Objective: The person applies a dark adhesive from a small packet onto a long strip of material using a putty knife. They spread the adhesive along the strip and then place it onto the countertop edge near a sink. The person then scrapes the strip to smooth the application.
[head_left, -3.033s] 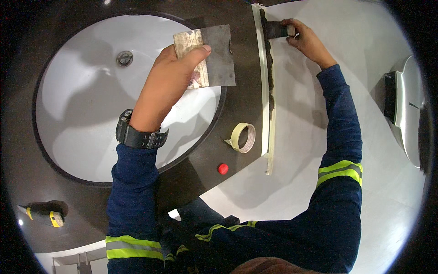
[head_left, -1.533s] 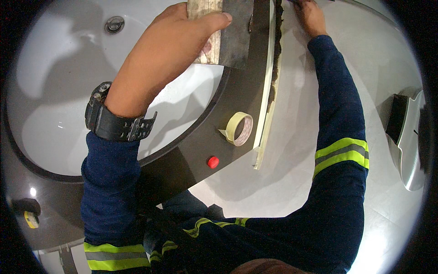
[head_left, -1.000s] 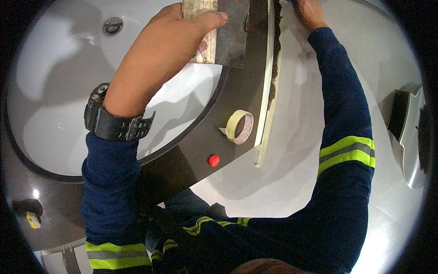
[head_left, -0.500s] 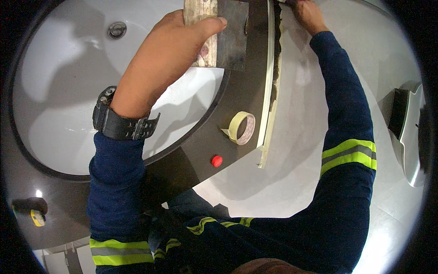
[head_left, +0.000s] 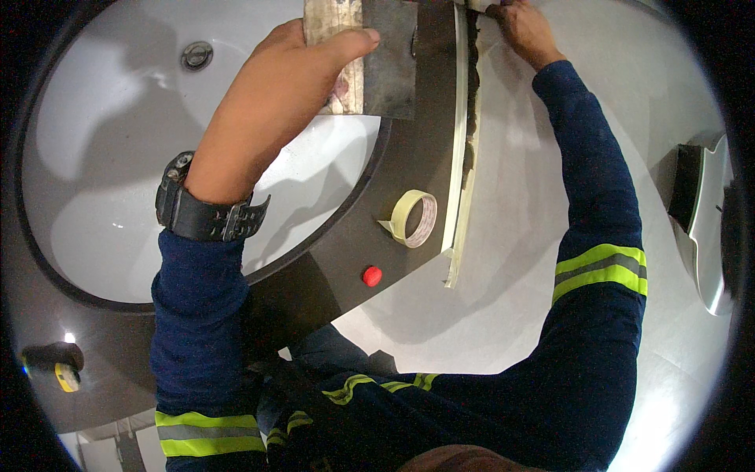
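Observation:
My left hand (head_left: 303, 75), with a black watch on its wrist, grips a wide scraper (head_left: 389, 67) with a flat grey metal blade and a stained wooden handle. It is held above the sink's right rim and the dark countertop. My right hand (head_left: 528, 30) is closed at the top edge, beside the wall end of a dark joint (head_left: 473, 102). Something small there, partly dark and partly pale, is too cut off to name. Pale masking tape strips (head_left: 459, 141) run along both sides of this joint between countertop and light wall.
A roll of masking tape (head_left: 429, 219) and a red cap (head_left: 372, 275) lie on the dark countertop (head_left: 334, 271). The white oval sink (head_left: 102, 197) fills the left side. A yellow-and-black tool (head_left: 66, 377) lies at lower left; a metallic dispenser-like fixture (head_left: 708, 236) is on the right wall.
The whole view has shifted slightly, so the scraper and countertop appear a little further left. My right hand has come slightly lower into the picture, showing more of its fingers.

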